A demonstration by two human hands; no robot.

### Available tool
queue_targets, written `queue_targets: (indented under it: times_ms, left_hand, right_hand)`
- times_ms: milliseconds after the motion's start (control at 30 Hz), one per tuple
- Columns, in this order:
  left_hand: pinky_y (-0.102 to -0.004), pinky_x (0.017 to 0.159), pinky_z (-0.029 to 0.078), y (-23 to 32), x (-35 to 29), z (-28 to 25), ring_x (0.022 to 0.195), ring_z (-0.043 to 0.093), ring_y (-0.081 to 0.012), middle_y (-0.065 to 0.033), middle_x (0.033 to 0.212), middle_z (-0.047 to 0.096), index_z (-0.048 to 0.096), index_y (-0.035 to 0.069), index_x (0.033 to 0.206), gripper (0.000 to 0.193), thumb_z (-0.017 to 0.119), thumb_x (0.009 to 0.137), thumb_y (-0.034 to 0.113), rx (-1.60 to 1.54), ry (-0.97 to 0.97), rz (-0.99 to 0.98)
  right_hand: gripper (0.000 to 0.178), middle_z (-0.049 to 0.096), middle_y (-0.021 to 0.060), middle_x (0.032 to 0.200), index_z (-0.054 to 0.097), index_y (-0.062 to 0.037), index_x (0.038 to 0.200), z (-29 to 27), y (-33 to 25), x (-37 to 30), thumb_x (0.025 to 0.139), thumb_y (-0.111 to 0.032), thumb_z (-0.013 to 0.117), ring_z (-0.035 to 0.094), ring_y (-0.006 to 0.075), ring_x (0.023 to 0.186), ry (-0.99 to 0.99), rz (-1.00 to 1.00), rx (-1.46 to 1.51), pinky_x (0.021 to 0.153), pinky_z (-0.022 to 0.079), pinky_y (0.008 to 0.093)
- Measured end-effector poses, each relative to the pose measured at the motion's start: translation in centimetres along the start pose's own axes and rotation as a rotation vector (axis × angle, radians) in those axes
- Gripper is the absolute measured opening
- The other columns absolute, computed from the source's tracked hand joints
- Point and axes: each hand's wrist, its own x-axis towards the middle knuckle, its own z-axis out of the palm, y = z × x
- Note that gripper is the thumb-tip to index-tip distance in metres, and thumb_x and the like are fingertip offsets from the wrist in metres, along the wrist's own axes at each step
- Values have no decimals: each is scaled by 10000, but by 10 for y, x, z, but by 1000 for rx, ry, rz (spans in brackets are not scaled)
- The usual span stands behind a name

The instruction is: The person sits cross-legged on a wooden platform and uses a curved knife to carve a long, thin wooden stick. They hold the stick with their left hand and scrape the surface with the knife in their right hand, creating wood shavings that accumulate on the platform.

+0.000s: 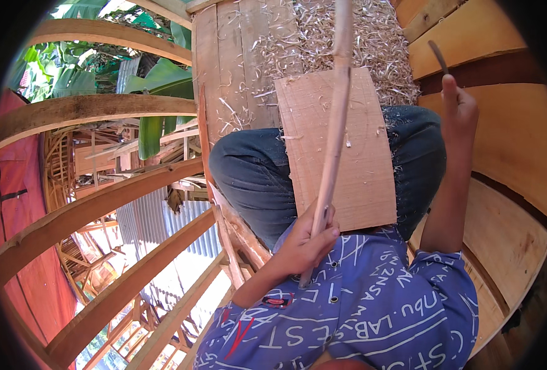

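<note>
Across my lap lies a flat wooden board (313, 148), resting on my crossed legs. My left hand (309, 245) is wrapped round the lower part of a long peeled stick (336, 129). The stick rises over the board and runs out of view at the top; its lower end is against or close to my shirt. Off to the right, my right hand (459, 106) is raised and closed round a knife with a thin, dark, slightly curved blade (437, 57). The blade points up, apart from the stick. My fist hides the knife's handle.
Curled wood shavings (359, 37) cover much of the plank floor (224, 55) ahead. On the left runs an open railing of curved-looking wooden bars (101, 197), with leaves and corrugated sheets beyond. A plank wall (501, 135) stands close on the right.
</note>
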Motion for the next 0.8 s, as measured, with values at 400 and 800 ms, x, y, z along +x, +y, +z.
queue_targets:
  times_ms: [400, 800]
  left_hand:
    - [-207, 426, 319, 10, 9, 4, 495, 378, -46, 7, 666, 386, 365, 75, 975, 212, 521, 948, 216, 251, 139, 43]
    - [-271, 601, 382, 6, 2, 14, 677, 422, -105, -31, 751, 424, 414, 35, 1000, 191, 528, 943, 177, 465, 241, 31]
  right_hand:
    - [688, 506, 102, 476, 576, -54, 570, 34, -45, -73, 651, -734, 633, 560, 280, 457, -223, -396, -200, 430, 410, 359]
    - [733, 453, 73, 433, 514, -71, 512, 39, -36, -54, 598, -793, 608, 504, 255, 406, -82, -460, -230, 403, 382, 333]
